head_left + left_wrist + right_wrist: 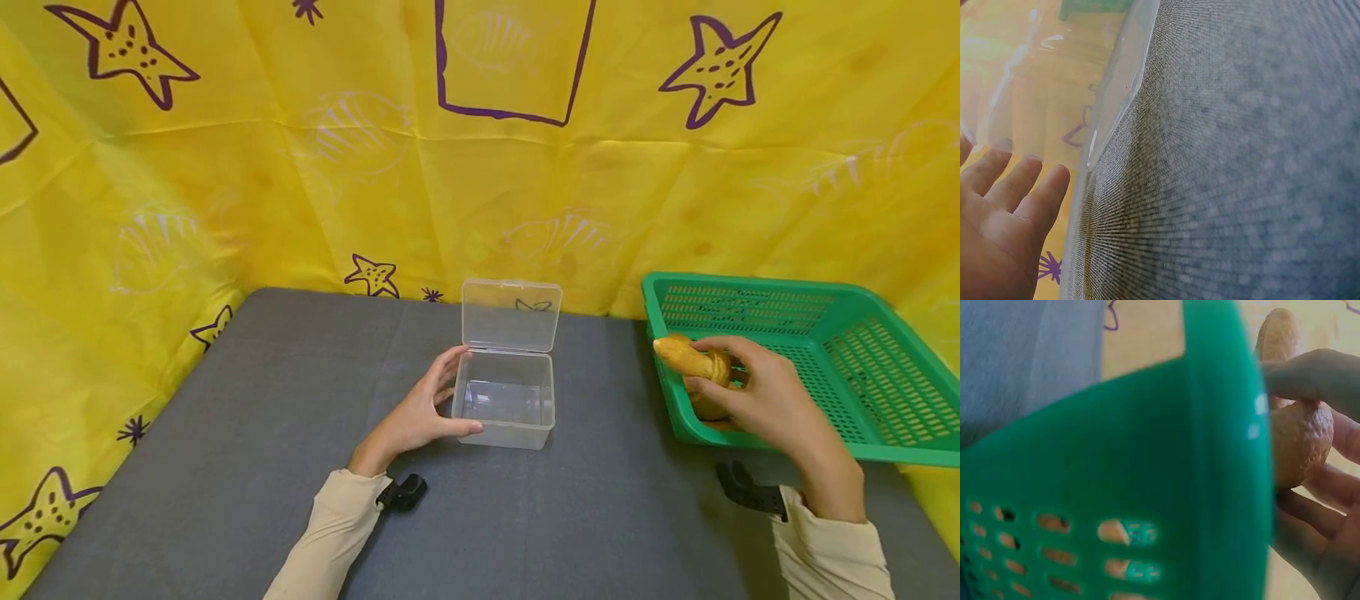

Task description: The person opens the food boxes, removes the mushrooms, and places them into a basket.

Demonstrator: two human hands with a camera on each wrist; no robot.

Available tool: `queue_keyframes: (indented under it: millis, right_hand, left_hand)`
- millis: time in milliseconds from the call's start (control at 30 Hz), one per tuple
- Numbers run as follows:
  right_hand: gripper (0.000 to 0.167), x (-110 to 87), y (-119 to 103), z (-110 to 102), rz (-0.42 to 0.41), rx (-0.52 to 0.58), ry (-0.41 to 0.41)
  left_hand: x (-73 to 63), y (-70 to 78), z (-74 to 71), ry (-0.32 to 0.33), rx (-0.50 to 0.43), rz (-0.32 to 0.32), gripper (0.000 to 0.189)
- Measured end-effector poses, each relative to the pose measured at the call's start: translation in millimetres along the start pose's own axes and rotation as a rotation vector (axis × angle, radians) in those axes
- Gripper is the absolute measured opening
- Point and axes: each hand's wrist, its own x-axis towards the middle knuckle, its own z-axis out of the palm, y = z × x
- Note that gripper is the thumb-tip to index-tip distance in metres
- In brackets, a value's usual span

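A clear plastic box point(504, 435) stands on the grey table with its hinged lid point(512, 317) raised at the back. My left hand point(416, 417) spans the box's left side, thumb at the front rim and fingers toward the rear corner. In the left wrist view, the left hand's fingertips point(1054, 181) meet the translucent wall. Over the left end of the green basket point(667, 400), my right hand point(765, 392) grips a knobbly, yellow-brown ginger root point(686, 357) between thumb and fingers. Its rough surface shows beyond the rim in the right wrist view.
More brown pieces point(705, 408) lie low in the basket's left end, partly hidden by the right hand. A yellow cloth point(360, 192) with starfish and fish drawings hangs behind the table. Grey tabletop point(600, 475) lies between box and basket.
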Motion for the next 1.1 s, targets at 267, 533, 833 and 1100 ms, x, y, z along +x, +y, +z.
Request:
queue_keyframes:
  millis: [267, 533, 833, 1100]
  right_hand:
    - [0.04, -6.2, 22.5, -0.9, 0.0, -0.029, 0.036]
    - [0.042, -10.1, 37.9, 1.0, 0.084, -0.1, 0.008]
    - [0.04, -5.2, 40.3, 10.3, 0.055, -0.123, 0.002]
    - [0.047, -0.9, 39.0, 16.1, 0.07, -0.148, -0.004]
  left_hand:
    - [0.6, -0.4, -0.3, -0.004, -0.003, -0.004, 0.105]
    - [0.6, -0.8, -0.1, -0.002, -0.004, 0.008, 0.104]
    - [-0.1, -1.4, 0.1, -0.001, -0.001, 0.005, 0.105]
    - [0.2, -1.2, -0.3, -0.005, -0.006, 0.008, 0.106]
